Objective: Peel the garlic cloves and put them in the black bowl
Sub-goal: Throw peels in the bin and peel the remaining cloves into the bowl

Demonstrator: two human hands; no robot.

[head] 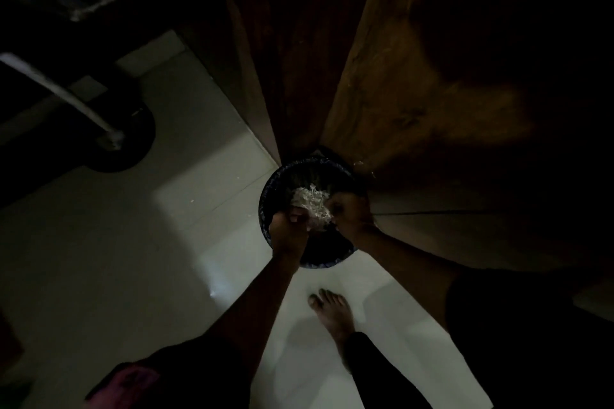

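The left hand (288, 231) and right hand (349, 213) meet around a pale garlic heap (310, 202) above a black container (264, 209) on the floor, probably so scraps fall inside. It is too dark to tell how the fingers lie.

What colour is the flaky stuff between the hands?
The flaky stuff is whitish-grey, pale against the dark container; the head view shows it.

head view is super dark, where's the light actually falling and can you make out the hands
In the head view, light falls mainly on the pale floor tiles and the whitish flakes over the black round container; the wooden door and corners sink into shadow; the left hand and right hand are near silhouettes, their grip unreadable.
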